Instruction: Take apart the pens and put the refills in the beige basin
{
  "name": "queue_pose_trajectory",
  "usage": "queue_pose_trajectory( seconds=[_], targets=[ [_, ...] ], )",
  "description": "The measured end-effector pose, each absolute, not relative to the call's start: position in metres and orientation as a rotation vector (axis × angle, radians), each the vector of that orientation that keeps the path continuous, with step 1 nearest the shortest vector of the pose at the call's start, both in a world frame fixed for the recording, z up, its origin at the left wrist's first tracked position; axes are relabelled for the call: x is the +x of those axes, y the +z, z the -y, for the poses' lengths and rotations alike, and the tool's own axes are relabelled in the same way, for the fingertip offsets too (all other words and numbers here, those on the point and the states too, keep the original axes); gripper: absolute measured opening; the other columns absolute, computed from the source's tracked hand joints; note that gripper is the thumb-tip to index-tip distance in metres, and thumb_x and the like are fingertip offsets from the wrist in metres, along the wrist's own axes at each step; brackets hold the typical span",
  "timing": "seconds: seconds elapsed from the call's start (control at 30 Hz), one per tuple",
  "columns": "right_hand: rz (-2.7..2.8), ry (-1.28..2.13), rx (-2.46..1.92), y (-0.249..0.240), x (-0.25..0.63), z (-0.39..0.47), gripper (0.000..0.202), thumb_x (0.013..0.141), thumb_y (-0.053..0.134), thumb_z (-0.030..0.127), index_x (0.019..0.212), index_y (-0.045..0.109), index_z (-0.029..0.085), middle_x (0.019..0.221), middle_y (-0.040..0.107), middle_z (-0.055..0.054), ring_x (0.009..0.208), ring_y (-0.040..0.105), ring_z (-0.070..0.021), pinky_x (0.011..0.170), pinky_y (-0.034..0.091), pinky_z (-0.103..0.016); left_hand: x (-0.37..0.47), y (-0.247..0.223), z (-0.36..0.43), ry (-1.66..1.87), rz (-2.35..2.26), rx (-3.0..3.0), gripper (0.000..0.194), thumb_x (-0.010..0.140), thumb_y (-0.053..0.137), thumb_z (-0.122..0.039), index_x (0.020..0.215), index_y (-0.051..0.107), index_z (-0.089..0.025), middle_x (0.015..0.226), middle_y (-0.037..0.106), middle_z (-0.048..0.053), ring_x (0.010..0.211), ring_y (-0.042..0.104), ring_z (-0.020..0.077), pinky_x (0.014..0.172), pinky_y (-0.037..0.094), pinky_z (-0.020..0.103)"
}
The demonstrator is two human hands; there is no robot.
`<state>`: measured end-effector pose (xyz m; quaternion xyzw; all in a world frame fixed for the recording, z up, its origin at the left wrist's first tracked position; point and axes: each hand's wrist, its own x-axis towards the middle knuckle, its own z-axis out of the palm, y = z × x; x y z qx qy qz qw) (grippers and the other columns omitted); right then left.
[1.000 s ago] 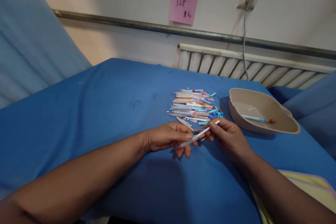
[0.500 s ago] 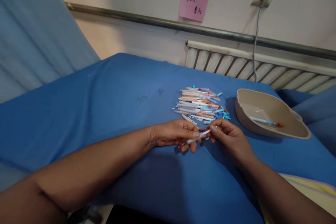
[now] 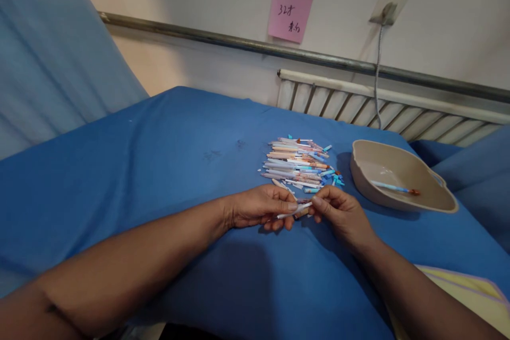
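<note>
"What have the hands got?"

"The left hand [image 3: 265,207] and right hand [image 3: 338,212] pinch a thin white stick [image 3: 295,210] between them, above the blue sheet [image 3: 191,138], just in front of the pens [image 3: 297,162]."

"And that beige basin [image 3: 398,170]?"

"Right of the pens, with one blue pen [image 3: 392,187] inside."

The blue-draped surface [image 3: 179,138] bears a pen pile [image 3: 292,162], small blue pieces [image 3: 338,180], a beige basin [image 3: 364,183] and a yellow cloth [image 3: 464,295]
</note>
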<state>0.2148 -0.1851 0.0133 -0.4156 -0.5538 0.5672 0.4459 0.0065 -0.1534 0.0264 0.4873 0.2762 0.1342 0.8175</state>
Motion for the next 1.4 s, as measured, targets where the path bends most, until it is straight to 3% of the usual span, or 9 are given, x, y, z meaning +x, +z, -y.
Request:
queue_pose_trajectory(
  seconds=[0.27,0.6,0.8,0.93,1.07,1.23,1.4],
  targets=[
    [1.372,1.319,-1.083,0.013,0.212,0.183,0.029,0.073,0.069,0.044,0.066,0.059,0.017,0.054,0.059,0.002,0.047,0.049,-0.0089,0.049,0.039,-0.022,0.004,0.025,0.148,0.482,-0.651,1.001,0.027,0.08,0.064,-0.037,0.091,0.059,-0.013,0.07,0.064,0.002,0.047,0.053,0.0051,0.043,0.039,0.015],
    [0.953,1.2,-0.975,0.013,0.228,0.169,0.027,0.076,0.067,0.042,0.069,0.058,0.017,0.062,0.059,0.002,0.051,0.048,-0.008,0.049,0.038,-0.02,-0.012,0.031,0.134,0.555,-0.741,1.016,0.034,0.073,0.072,-0.028,0.1,0.058,-0.011,0.08,0.065,0.005,0.054,0.056,0.007,0.048,0.044,0.017],
    [0.818,1.137,-0.96,0.016,0.232,0.165,0.025,0.071,0.072,0.038,0.069,0.058,0.018,0.066,0.063,0.0,0.054,0.053,-0.0096,0.047,0.04,-0.02,-0.022,0.038,0.124,0.718,-0.84,1.009,0.025,0.075,0.068,-0.022,0.096,0.059,-0.013,0.082,0.059,0.003,0.061,0.056,0.0081,0.054,0.046,0.02],
    [0.79,1.174,-0.964,0.017,0.233,0.162,0.026,0.067,0.075,0.036,0.068,0.057,0.017,0.077,0.067,-0.002,0.054,0.057,-0.0096,0.044,0.041,-0.02,-0.025,0.039,0.119,0.836,-0.959,1.144,0.014,0.074,0.061,-0.02,0.086,0.059,-0.013,0.067,0.052,-0.002,0.051,0.046,0.0068,0.048,0.038,0.018],
    [0.764,1.243,-0.957,0.015,0.233,0.159,0.029,0.067,0.075,0.039,0.071,0.057,0.017,0.066,0.064,0.0,0.048,0.058,-0.0096,0.039,0.039,-0.018,-0.021,0.033,0.116,0.764,-1.294,1.665,0.019,0.07,0.057,-0.02,0.086,0.066,-0.013,0.054,0.046,-0.005,0.046,0.038,0.0077,0.044,0.028,0.019],
    [0.708,1.331,-0.937,0.016,0.231,0.162,0.031,0.069,0.074,0.042,0.076,0.057,0.016,0.07,0.068,-0.002,0.047,0.059,-0.01,0.037,0.041,-0.017,-0.016,0.028,0.118,0.53,-1.3,2.189,0.033,0.074,0.053,-0.023,0.103,0.068,-0.019,0.079,0.063,0.0,0.062,0.051,0.0123,0.059,0.038,0.022],
    [0.727,1.388,-0.923,0.019,0.228,0.165,0.03,0.071,0.072,0.041,0.077,0.055,0.017,0.068,0.068,-0.003,0.048,0.06,-0.0112,0.036,0.043,-0.018,-0.024,0.04,0.119,0.438,-1.232,2.342,0.025,0.078,0.052,-0.024,0.096,0.069,-0.02,0.09,0.064,0.003,0.079,0.056,0.0167,0.074,0.04,0.024]
  ],
)
